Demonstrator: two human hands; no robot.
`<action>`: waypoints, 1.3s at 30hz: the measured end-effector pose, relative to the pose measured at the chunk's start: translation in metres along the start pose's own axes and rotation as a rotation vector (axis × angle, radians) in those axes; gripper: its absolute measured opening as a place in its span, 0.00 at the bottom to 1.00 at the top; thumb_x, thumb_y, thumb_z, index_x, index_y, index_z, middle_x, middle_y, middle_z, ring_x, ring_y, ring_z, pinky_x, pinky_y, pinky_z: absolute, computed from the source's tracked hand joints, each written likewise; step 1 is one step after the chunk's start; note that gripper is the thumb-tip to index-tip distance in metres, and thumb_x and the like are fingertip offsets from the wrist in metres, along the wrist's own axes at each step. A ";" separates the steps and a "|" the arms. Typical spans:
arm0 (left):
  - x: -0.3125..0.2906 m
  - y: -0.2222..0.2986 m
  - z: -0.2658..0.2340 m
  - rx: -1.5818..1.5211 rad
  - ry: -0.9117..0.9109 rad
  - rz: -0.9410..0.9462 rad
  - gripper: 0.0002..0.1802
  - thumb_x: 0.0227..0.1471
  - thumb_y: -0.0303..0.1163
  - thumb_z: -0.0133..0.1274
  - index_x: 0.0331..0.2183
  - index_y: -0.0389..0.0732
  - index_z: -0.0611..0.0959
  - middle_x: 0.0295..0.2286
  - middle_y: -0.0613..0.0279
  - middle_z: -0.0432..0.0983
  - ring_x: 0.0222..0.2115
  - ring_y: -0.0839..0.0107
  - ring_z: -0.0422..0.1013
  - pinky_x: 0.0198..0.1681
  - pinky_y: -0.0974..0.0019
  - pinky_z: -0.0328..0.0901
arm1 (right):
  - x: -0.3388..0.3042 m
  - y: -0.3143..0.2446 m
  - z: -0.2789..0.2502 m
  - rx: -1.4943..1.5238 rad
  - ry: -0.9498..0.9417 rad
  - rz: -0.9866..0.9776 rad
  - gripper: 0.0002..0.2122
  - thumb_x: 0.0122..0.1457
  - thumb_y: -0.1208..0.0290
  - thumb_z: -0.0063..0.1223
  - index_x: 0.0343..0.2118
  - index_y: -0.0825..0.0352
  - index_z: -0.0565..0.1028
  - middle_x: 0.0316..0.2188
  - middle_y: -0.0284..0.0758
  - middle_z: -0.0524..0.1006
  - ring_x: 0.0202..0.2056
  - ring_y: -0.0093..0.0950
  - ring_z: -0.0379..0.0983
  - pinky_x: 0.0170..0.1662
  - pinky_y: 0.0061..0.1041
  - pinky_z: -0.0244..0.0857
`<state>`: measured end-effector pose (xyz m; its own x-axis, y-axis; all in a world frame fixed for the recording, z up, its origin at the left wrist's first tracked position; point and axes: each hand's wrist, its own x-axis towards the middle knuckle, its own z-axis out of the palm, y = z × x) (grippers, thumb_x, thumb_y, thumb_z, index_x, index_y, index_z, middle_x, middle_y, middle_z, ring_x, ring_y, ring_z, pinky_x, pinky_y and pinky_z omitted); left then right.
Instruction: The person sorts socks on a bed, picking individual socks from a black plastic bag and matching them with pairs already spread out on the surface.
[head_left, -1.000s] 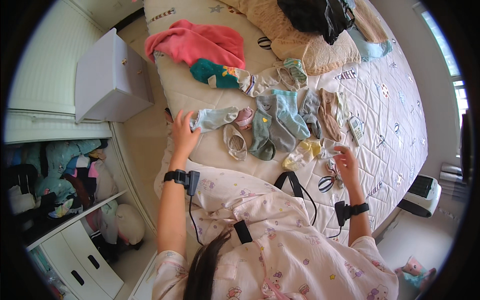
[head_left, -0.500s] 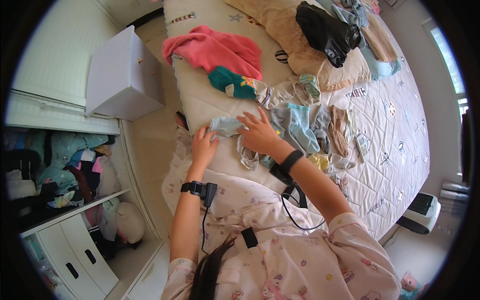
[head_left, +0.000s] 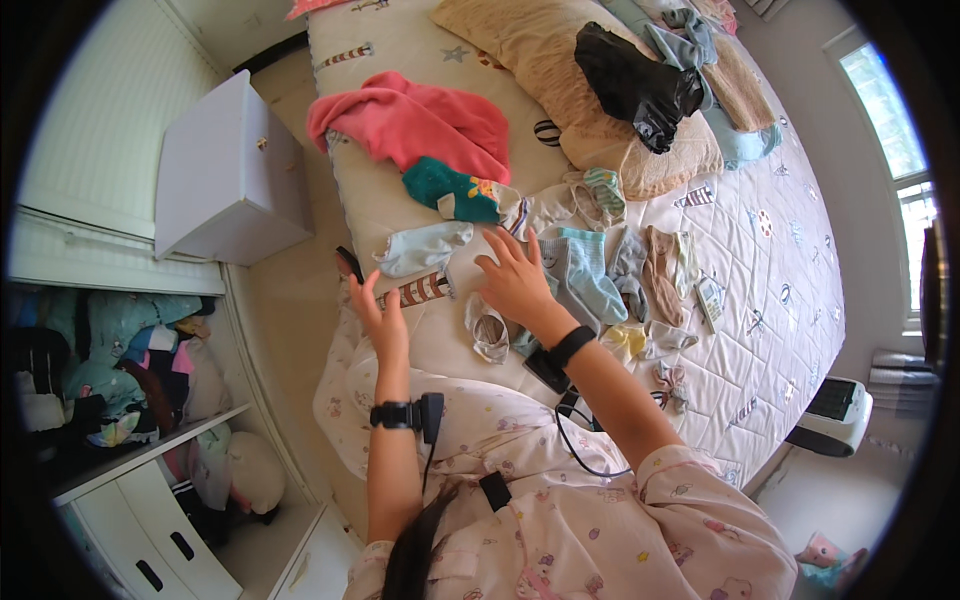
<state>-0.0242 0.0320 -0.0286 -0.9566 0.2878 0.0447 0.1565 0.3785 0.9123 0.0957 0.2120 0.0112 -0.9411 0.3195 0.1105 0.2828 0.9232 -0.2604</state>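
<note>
Right hand (head_left: 515, 280): fingers spread, flat on a pale, limp cotton sock (head_left: 470, 262) near the bed's left edge. Left hand (head_left: 378, 318): fingers loosely open, just beside it, holding nothing. Around: soft light-blue sock (head_left: 422, 247), fluffy pink towel (head_left: 420, 122), quilted white patterned bedspread (head_left: 760, 260), boxy white nightstand (head_left: 228, 172).

Bare quilt on the bed (head_left: 770, 260) at 3 o'clock gives free passage. Sock pile (head_left: 600, 275) crowds centre; pink garment (head_left: 420, 120) and black bag (head_left: 635, 85) block 12 o'clock.

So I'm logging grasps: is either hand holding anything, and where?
Nothing is held: right hand lies flat on a pale sock; left hand is open.
</note>
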 end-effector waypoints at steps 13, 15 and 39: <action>-0.067 0.049 -0.101 -0.406 0.082 -0.055 0.18 0.50 0.25 0.45 0.45 0.39 0.70 0.53 0.59 0.58 0.54 0.66 0.55 0.53 0.60 0.53 | -0.016 0.023 0.022 -0.071 -0.091 -0.159 0.17 0.41 0.65 0.54 0.38 0.57 0.70 0.33 0.35 0.69 0.41 0.34 0.66 0.58 0.48 0.40; -0.073 0.070 -0.117 -0.463 0.059 -0.126 0.16 0.51 0.25 0.44 0.44 0.37 0.70 0.47 0.58 0.65 0.49 0.66 0.62 0.51 0.64 0.56 | -0.015 0.025 0.011 -0.003 -0.054 -0.103 0.19 0.40 0.66 0.53 0.39 0.58 0.70 0.33 0.35 0.69 0.43 0.34 0.66 0.57 0.49 0.41; -0.178 0.111 -0.150 -0.790 0.113 -0.223 0.24 0.51 0.45 0.41 0.47 0.42 0.67 0.37 0.60 0.71 0.31 0.74 0.70 0.24 0.74 0.65 | -0.086 -0.190 -0.118 1.155 -0.127 -0.204 0.14 0.51 0.75 0.52 0.41 0.70 0.69 0.37 0.41 0.69 0.40 0.34 0.70 0.40 0.26 0.66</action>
<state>0.1270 -0.1087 0.1260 -0.9702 0.1734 -0.1690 -0.2184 -0.3255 0.9200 0.1450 0.0339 0.1640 -0.9797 0.1048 0.1708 -0.1484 0.1932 -0.9699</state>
